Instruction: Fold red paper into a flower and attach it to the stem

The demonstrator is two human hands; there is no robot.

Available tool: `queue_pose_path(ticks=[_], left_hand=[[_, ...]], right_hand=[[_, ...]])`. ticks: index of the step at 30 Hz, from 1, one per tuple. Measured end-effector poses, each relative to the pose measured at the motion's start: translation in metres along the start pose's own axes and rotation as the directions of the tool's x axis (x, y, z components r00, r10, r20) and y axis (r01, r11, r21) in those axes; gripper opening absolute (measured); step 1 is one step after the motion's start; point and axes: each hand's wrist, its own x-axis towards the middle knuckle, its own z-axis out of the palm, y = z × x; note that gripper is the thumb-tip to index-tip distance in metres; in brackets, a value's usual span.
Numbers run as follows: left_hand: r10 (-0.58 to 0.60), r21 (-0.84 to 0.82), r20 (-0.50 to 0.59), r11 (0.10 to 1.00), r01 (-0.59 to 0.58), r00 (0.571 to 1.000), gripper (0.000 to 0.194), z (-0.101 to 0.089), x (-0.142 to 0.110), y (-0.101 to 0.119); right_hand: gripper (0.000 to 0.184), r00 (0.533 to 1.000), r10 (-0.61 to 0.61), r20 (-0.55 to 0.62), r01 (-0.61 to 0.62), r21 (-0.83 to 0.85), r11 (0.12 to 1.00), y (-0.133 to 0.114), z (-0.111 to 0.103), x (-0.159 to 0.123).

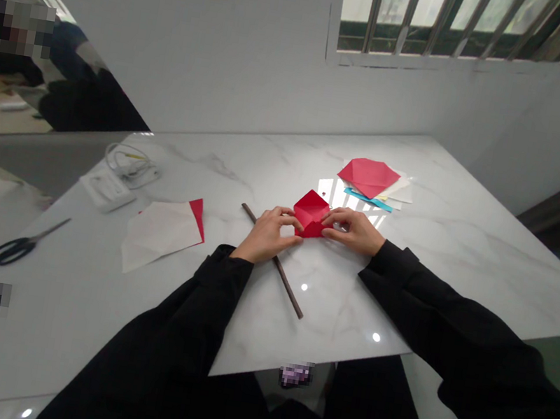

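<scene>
A small red paper envelope (311,207) with its top flap raised lies on the marble-patterned table between my hands. My left hand (269,235) pinches its left lower edge between thumb and fingers. On the right side, my right hand (354,230) is closed on the envelope's edge, fingers bent. A thin brown stick (289,289) lies slantwise on the table and passes beneath my left hand and wrist.
White sheets (162,230) with a red corner showing lie left. A stack topped by red paper (370,176) sits back right. Black-handled scissors (18,250) and a white power strip (107,188) with a cable lie far left. A wall and barred window (437,22) stand behind.
</scene>
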Motion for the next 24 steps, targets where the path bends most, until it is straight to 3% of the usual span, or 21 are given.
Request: queue_pose_path(ticks=[4, 10, 13, 19, 24], left_hand=[[0.002, 0.012, 0.0, 1.0, -0.002, 1.0, 0.011, 0.0002, -0.0008, 0.0009], [0.035, 0.024, -0.083, 0.999, -0.033, 0.996, 0.026, 0.006, 0.0004, 0.0012], [0.067, 0.049, -0.122, 0.997, -0.062, 0.99, 0.022, 0.0083, 0.0001, 0.003], [0.142, 0.035, -0.068, 0.989, -0.14, 0.987, 0.006, 0.0062, -0.0013, 0.0022], [0.108, 0.007, -0.019, 0.994, -0.108, 0.994, 0.009, 0.002, -0.0003, 0.0001]], right_hand=[[0.013, 0.998, -0.05, 0.034, 0.05, 0.006, 0.999, 0.0008, -0.0022, -0.0008], [0.016, 0.995, -0.076, 0.067, 0.077, -0.013, 0.997, 0.0031, -0.0024, -0.0011], [0.017, 0.996, -0.067, 0.062, 0.069, -0.02, 0.997, 0.0033, -0.0019, -0.0012], [0.015, 0.996, -0.065, 0.066, 0.065, 0.007, 0.998, 0.0016, -0.0017, -0.0007], [0.019, 0.994, -0.059, 0.091, 0.06, -0.015, 0.998, -0.0001, -0.0037, 0.0004]])
